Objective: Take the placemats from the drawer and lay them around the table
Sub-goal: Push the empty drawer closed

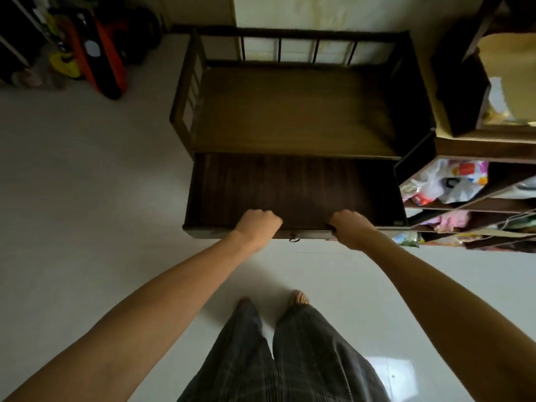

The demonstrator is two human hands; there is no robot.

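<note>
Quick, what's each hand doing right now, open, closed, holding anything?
Left hand: fingers curled over the front edge of the open dark wooden drawer, gripping it.
Right hand: gripping the same front edge.

One head-worn wide-angle view, looking steeply down and forward.

The camera sits above the person's own arms and legs, which run up from the bottom edge, and faces a dark wooden cabinet point(293, 111) against the wall ahead. Its pulled-out drawer point(290, 187) lies near mid-frame, close below the lens. Pale floor point(87, 198) fills the left; open shelves point(475, 204) crowd the right edge. Straight lines bow toward the edges.
</note>
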